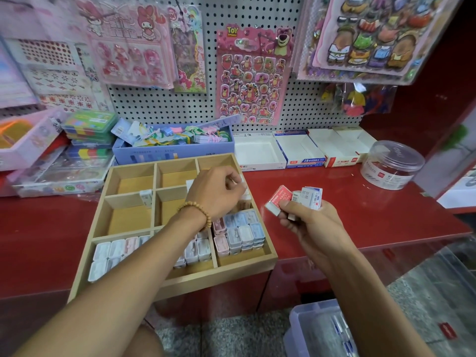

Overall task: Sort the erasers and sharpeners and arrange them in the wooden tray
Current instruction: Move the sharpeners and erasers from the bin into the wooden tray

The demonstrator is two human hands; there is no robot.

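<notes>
A wooden tray [131,168] with several compartments sits on the red counter. Pastel sharpeners [243,231] fill its front right compartment, and more sharpeners [109,253] line the front left one. One white eraser [146,198] leans in a middle left compartment. My left hand [219,193] hovers over the right middle compartment, fingers closed around a white eraser that is mostly hidden. More erasers lie under that hand, largely covered. My right hand [309,222] is to the right of the tray, holding a small stack of wrapped erasers [296,199], red and blue-white.
Three opened white cardboard boxes [260,150] stand at the back of the red counter [360,210]. A clear round tub [391,166] is at the right. A blue box of clips [175,148] is behind the tray. A clear plastic bin [316,328] stands on the floor.
</notes>
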